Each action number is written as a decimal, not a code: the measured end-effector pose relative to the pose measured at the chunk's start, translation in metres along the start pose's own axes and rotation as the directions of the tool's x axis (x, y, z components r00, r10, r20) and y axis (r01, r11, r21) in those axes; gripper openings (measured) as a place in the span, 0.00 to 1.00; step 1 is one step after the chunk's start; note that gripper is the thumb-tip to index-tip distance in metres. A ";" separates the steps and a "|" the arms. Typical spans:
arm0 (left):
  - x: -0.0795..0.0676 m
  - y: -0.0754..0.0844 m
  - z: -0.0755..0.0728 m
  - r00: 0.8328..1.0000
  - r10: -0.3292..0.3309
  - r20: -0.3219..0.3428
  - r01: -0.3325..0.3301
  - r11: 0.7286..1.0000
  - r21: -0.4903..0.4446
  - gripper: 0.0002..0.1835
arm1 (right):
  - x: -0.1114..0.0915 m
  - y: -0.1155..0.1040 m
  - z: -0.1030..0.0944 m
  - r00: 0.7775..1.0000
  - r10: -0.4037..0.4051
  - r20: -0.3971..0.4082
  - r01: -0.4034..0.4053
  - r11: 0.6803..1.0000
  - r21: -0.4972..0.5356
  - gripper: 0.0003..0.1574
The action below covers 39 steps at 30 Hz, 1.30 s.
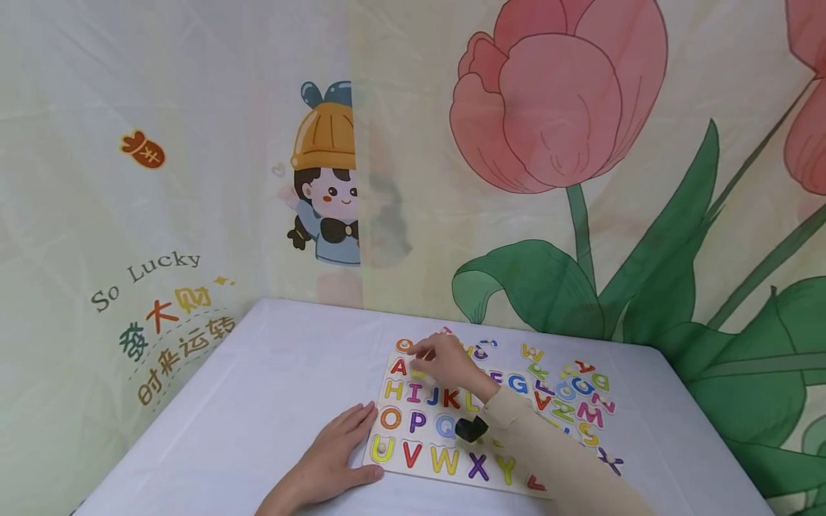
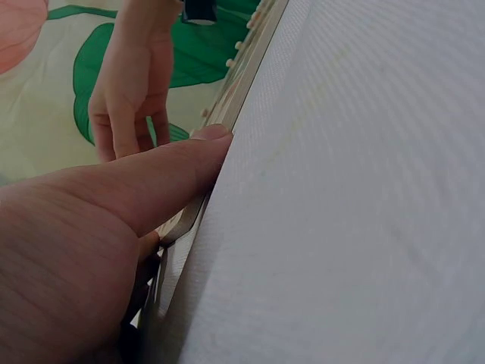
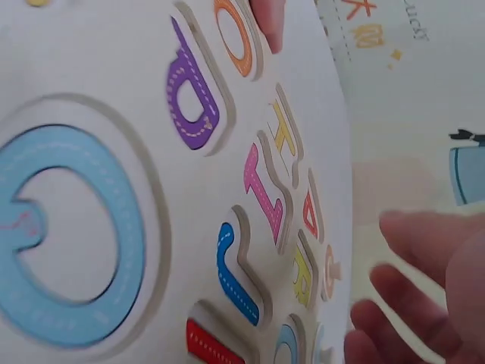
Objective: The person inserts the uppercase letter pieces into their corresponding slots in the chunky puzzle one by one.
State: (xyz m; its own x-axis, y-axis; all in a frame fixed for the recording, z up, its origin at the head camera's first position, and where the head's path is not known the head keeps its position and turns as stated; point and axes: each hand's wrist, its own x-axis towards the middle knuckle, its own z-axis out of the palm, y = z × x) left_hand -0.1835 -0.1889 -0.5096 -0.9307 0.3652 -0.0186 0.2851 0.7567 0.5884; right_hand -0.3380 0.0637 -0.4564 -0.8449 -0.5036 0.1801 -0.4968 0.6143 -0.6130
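A wooden alphabet puzzle board (image 1: 429, 443) with coloured letter recesses lies on the table. My left hand (image 1: 332, 453) rests at its left side with fingers extended, fingertips at the edge. In the left wrist view, the thumb (image 2: 178, 171) touches the board's edge. My right hand (image 1: 448, 362) hovers over the board's upper left, its fingers loosely bent and apart. An orange O piece (image 1: 404, 345) with a knob lies just beside those fingertips. No piece shows between the fingers (image 3: 420, 243) in the right wrist view. A yellow U piece (image 1: 383, 449) sits at the board's lower left corner.
Loose knobbed letters, such as a pink M (image 1: 590, 414) and a purple X (image 1: 610, 461), are scattered along the board's right side. Several more, including a yellow W (image 1: 532, 352), lie behind it. A printed curtain (image 1: 413, 287) stands behind the white table (image 1: 258, 401).
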 end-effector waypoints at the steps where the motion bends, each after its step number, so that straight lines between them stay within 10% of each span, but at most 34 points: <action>1: 0.000 0.000 0.000 1.000 -0.007 0.002 0.007 1.000 0.002 0.56 | 0.003 0.001 0.002 0.998 0.043 -0.039 -0.043 0.999 0.004 0.16; 15: 0.001 0.002 0.001 0.999 -0.028 0.016 0.028 1.000 -0.005 0.56 | 0.040 0.008 0.033 0.918 0.309 -0.249 -0.289 0.951 0.114 0.16; 39: 0.001 0.003 -0.001 1.000 -0.003 0.017 0.004 1.000 -0.011 0.56 | 0.050 0.012 0.046 0.888 0.354 -0.293 -0.352 0.934 0.061 0.09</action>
State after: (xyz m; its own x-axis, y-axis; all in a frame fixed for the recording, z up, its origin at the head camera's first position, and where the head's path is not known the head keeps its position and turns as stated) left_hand -0.1838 -0.1869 -0.5073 -0.9278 0.3715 -0.0341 0.2793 0.7522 0.5969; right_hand -0.3769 0.0184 -0.4899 -0.9844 -0.0520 0.1682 -0.1544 0.7143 -0.6826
